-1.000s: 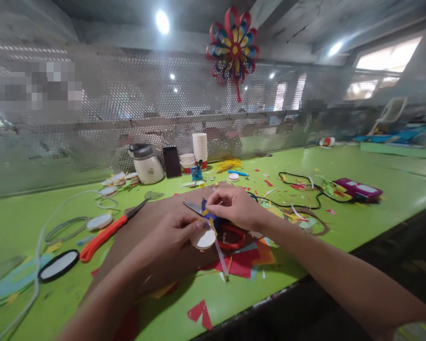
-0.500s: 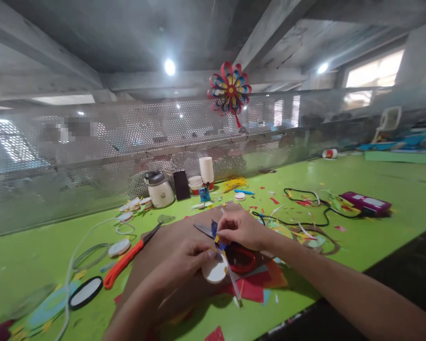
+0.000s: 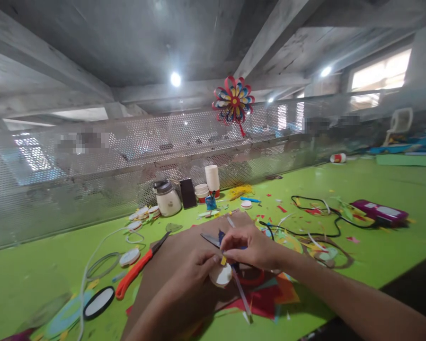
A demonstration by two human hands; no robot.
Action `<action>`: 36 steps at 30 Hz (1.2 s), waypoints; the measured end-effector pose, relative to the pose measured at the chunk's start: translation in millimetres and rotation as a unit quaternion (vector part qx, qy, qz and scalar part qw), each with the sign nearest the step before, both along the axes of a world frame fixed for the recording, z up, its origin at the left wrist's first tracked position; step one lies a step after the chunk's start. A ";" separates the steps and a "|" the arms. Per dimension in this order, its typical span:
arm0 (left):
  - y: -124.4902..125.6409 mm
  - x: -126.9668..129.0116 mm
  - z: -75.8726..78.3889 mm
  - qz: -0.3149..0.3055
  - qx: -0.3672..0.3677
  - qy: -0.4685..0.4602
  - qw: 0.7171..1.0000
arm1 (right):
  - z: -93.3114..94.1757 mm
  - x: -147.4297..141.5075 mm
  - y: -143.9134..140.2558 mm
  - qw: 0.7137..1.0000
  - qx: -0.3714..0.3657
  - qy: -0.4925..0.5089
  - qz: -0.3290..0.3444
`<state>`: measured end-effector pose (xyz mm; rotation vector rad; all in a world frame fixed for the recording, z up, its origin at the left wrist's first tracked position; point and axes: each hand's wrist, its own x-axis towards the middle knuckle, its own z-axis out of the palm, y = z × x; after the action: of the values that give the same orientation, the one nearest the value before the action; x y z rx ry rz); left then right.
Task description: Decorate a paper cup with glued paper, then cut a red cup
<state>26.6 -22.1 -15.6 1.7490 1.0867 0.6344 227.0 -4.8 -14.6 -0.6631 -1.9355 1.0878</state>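
Observation:
A small white disc (image 3: 220, 275) is held at its upper left edge by my left hand (image 3: 195, 272), thumb on top and fingers curled. My right hand (image 3: 250, 246) is closed in a pinch just above the disc. At its fingertips, a small yellow paper piece (image 3: 223, 260) lies against the disc's top edge. Behind and under my right hand are red-handled scissors (image 3: 210, 239), their blades pointing left, and some dark blue paper (image 3: 221, 235). A translucent white stick (image 3: 242, 294), possibly a glue stick, lies right of the disc.
Beneath my hands lies a brown board (image 3: 170, 265). An orange-handled knife (image 3: 137, 272) and black oval ring (image 3: 99, 303) lie left. A jug (image 3: 166, 199), dark phone (image 3: 188, 193) and paper cups (image 3: 212, 177) stand behind. A purple device (image 3: 379, 213) with black cable lies right. A paper flower (image 3: 234, 100) hangs above.
My right hand has come down towards the disc, bringing the yellow piece from above it to its top edge. My left hand keeps its hold. The whole view has shifted slightly.

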 end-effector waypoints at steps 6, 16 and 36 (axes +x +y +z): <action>-6.7 6.9 8.8 -0.036 0.067 0.041 0.996 | -5.6 -3.2 0.8 0.991 0.122 -0.025 -0.055; -16.2 18.3 21.3 -0.039 0.153 0.084 0.984 | -3.2 -0.9 0.3 0.971 0.210 -0.076 -0.089; -17.2 14.6 17.3 -0.041 0.076 0.078 0.993 | -3.5 -2.5 -6.1 0.955 0.273 -0.072 -0.093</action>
<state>41.2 -39.3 1.7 1.9910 1.0911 0.5480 224.6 -10.9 -18.1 -0.6035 -2.1195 0.3612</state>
